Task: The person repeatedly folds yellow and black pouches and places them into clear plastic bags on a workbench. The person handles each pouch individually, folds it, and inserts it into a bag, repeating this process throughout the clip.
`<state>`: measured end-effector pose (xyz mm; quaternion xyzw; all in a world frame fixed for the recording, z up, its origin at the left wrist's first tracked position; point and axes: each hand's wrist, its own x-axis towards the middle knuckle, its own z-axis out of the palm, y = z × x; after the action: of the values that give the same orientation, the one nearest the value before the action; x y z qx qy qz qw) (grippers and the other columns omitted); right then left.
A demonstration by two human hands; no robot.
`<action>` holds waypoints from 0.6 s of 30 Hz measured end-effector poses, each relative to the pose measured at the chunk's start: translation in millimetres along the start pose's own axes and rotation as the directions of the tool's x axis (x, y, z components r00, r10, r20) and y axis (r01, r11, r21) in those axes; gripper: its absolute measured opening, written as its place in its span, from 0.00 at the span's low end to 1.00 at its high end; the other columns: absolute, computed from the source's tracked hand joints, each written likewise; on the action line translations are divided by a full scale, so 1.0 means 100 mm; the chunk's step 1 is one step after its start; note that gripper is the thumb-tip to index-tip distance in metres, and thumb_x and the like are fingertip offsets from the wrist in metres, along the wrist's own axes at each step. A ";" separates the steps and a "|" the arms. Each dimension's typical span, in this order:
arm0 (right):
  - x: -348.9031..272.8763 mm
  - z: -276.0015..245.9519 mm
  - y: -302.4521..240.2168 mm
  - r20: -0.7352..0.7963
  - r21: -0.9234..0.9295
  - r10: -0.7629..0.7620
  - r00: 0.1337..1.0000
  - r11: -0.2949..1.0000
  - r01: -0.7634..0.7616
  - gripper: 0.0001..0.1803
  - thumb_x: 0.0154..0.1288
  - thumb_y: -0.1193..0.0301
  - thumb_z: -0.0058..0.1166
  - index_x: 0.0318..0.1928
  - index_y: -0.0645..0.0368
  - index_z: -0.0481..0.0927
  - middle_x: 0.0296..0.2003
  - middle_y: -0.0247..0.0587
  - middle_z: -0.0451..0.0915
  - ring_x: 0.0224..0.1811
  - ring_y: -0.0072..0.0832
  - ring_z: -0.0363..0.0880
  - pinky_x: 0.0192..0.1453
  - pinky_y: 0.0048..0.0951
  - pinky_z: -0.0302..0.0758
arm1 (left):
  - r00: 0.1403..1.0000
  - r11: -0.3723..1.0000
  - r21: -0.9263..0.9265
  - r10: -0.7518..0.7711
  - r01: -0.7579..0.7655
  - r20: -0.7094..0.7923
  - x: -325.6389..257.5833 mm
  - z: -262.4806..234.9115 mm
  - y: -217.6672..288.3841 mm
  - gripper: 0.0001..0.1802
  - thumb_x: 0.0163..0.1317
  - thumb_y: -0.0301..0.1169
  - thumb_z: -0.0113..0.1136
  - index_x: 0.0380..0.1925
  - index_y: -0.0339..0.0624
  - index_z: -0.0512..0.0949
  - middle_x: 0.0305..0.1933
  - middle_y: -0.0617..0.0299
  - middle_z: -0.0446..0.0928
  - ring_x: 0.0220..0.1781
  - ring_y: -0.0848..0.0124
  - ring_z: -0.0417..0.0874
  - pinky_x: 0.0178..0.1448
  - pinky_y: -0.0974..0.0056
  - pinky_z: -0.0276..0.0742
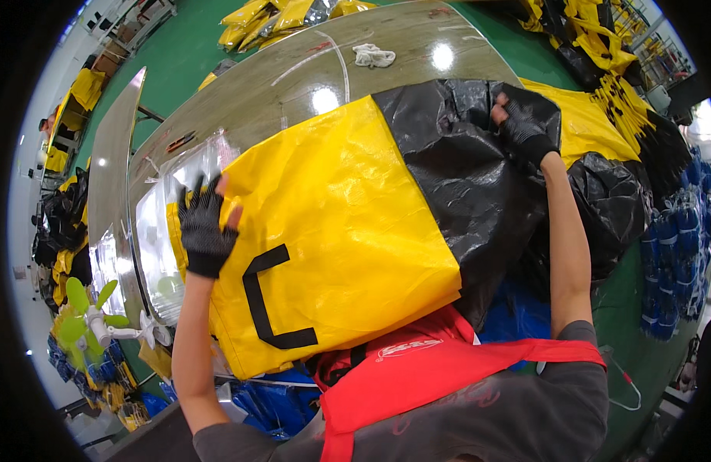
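Note:
A large yellow and black plastic-coated bag or cover (pixel 332 200) lies across the table in front of me. Its left part is yellow with a black angular strap (pixel 255 296); its right part is black and wrinkled. My left hand (pixel 207 231), in a black ribbed glove with bare thumb and index tips, rests open on the yellow left end, fingers spread. My right hand (pixel 523 132), gloved alike, lies on the black part near its far right edge. Its thumb and index tip show slightly apart; the other fingers blend into the black material.
Clear plastic packaging (pixel 157 219) lies under the yellow end. A white rag (pixel 373 55) and a small cutting tool (pixel 181 142) are on the table (pixel 248 92). More yellow and black pieces (pixel 594 123) lie at right, beside blue bundles (pixel 671 254). A green fan (pixel 93 319) stands at left.

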<state>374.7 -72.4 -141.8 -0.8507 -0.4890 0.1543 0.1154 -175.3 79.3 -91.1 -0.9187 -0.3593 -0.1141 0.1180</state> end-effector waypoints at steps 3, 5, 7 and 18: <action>0.04 0.39 0.22 -0.132 -0.376 -0.092 0.987 0.926 0.036 0.45 0.63 0.34 0.38 0.73 0.45 0.51 0.73 0.49 0.46 0.76 0.46 0.39 0.76 0.45 0.37 | 0.963 0.955 0.235 -0.218 0.178 0.156 -0.61 0.67 -0.51 0.36 0.63 0.53 0.48 0.68 0.51 0.60 0.73 0.54 0.57 0.76 0.51 0.50 0.74 0.38 0.35; 0.04 0.43 0.19 -0.116 -0.417 -0.052 0.992 0.909 -0.001 0.46 0.62 0.33 0.38 0.73 0.43 0.52 0.74 0.47 0.45 0.77 0.44 0.37 0.76 0.48 0.34 | 0.907 0.930 0.194 -0.353 0.313 0.229 -1.14 1.07 -0.83 0.38 0.64 0.56 0.45 0.70 0.49 0.57 0.75 0.52 0.51 0.77 0.52 0.46 0.74 0.38 0.31; -0.10 0.34 0.24 -0.094 -0.250 -0.057 0.994 0.968 0.032 0.45 0.62 0.34 0.39 0.73 0.43 0.52 0.73 0.48 0.46 0.77 0.45 0.38 0.76 0.49 0.37 | 0.823 0.910 0.303 -0.393 0.283 0.411 -1.02 0.94 -0.74 0.39 0.65 0.56 0.43 0.69 0.45 0.57 0.75 0.49 0.50 0.77 0.52 0.46 0.74 0.39 0.29; -2.29 0.73 0.06 -0.194 -0.078 -0.575 0.795 0.817 0.571 0.44 0.45 0.46 0.65 0.64 0.46 0.69 0.64 0.55 0.65 0.69 0.55 0.58 0.71 0.66 0.42 | 0.801 0.679 -0.499 0.596 -0.539 -0.055 1.16 0.86 2.33 0.38 0.59 0.58 0.53 0.66 0.53 0.65 0.72 0.48 0.56 0.75 0.47 0.48 0.74 0.37 0.32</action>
<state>243.8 -271.2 -176.9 -0.6752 -0.7096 0.0183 0.2006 78.2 11.8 -169.7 -0.9879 -0.0211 -0.1072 -0.1101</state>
